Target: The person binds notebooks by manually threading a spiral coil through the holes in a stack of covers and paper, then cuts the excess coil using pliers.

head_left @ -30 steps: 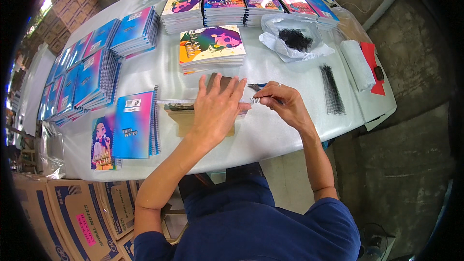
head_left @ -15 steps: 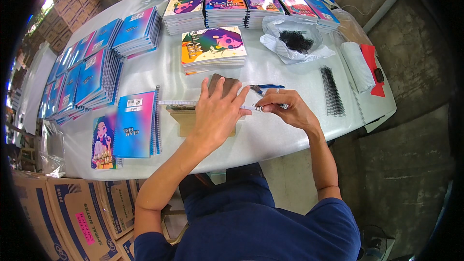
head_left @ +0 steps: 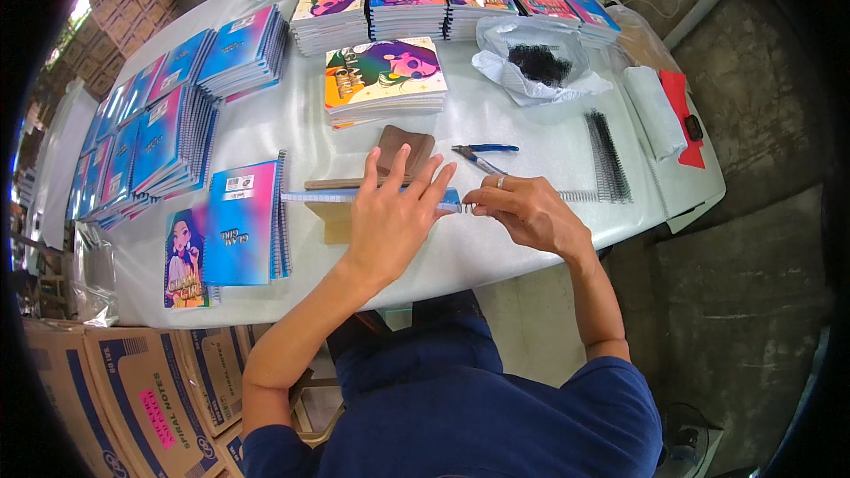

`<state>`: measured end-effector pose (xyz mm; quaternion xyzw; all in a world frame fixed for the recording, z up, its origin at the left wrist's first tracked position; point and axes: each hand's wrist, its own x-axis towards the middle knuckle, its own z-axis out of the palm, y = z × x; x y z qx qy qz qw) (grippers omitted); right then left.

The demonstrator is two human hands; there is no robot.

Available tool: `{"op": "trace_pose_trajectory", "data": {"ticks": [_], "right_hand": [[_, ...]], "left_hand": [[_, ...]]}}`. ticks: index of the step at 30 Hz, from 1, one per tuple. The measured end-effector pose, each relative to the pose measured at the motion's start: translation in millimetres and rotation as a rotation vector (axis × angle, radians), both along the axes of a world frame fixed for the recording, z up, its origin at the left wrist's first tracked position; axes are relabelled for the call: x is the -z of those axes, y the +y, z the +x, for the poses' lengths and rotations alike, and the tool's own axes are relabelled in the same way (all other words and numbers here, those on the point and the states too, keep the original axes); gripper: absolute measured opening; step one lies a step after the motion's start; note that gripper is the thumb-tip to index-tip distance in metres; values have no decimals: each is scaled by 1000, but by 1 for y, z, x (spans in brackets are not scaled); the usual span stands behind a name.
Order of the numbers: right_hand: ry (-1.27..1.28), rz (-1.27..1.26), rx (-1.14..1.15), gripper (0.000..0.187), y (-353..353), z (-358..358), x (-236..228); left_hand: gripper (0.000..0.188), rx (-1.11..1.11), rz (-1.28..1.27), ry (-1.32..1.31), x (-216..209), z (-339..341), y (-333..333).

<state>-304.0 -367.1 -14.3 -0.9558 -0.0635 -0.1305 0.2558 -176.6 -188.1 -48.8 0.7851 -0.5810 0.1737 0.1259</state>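
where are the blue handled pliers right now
In the head view the blue-handled pliers lie on the white table just beyond the right hand, right of the brown block.

cardboard cartons (head_left: 133,389): lower left, brown, blue stripes; pink label (head_left: 157,419)

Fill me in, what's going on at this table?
A person is working on a notebook standing on edge on the white table. The left hand lies flat against it, steadying it, while the right hand pinches a wire spiral at its end. Blue-handled pliers lie just behind, loose black spirals to the right, and stacks of colourful notebooks all around.
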Motion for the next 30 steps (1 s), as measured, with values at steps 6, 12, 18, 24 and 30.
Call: {"op": "trace_pose_trajectory", "data": {"ticks": [6, 12, 18, 24, 30], "right_hand": [[-188, -63, 96, 25, -2, 2, 13], [-168, -60, 114, 14, 7, 8, 6], [600, 533, -238, 13, -49, 50, -1], [-4, 44, -209, 39, -48, 142, 114], [244, 120, -124, 35, -56, 124, 78]], "left_hand": [[55, 30, -15, 119, -13, 8, -12], [57, 58, -68, 166, -11, 4, -18], [62, 78, 80, 79, -4, -2, -11], [67, 96, -34, -30, -7, -7, -23], [78, -17, -46, -22, -6, 6, -11]]}}
